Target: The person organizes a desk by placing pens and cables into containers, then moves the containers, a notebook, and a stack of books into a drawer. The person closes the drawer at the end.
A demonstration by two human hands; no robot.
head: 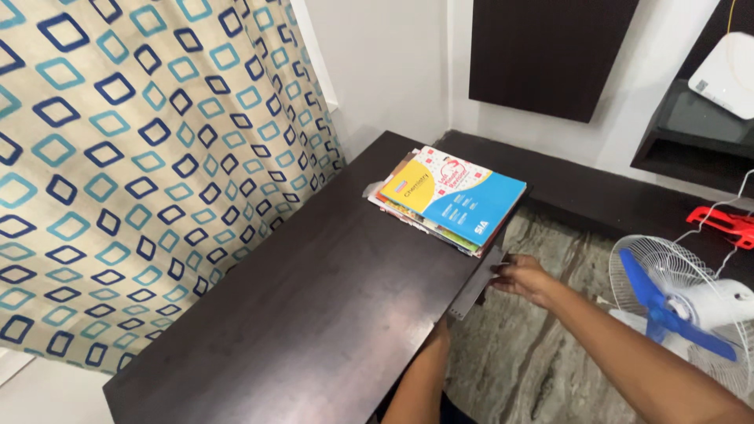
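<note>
Head view: the right hand (525,279) has its grip closed on the grey strip (477,284) at the dark desk (314,314) edge, just below the stack of books (448,198). The left hand is hidden under the desk; its grip can't be told.

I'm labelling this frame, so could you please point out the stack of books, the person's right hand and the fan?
stack of books (452,196): head view, on the top book's blue cover.
right hand (525,279): head view, on the back of the hand.
fan (656,302): head view, on a blue blade.
</note>
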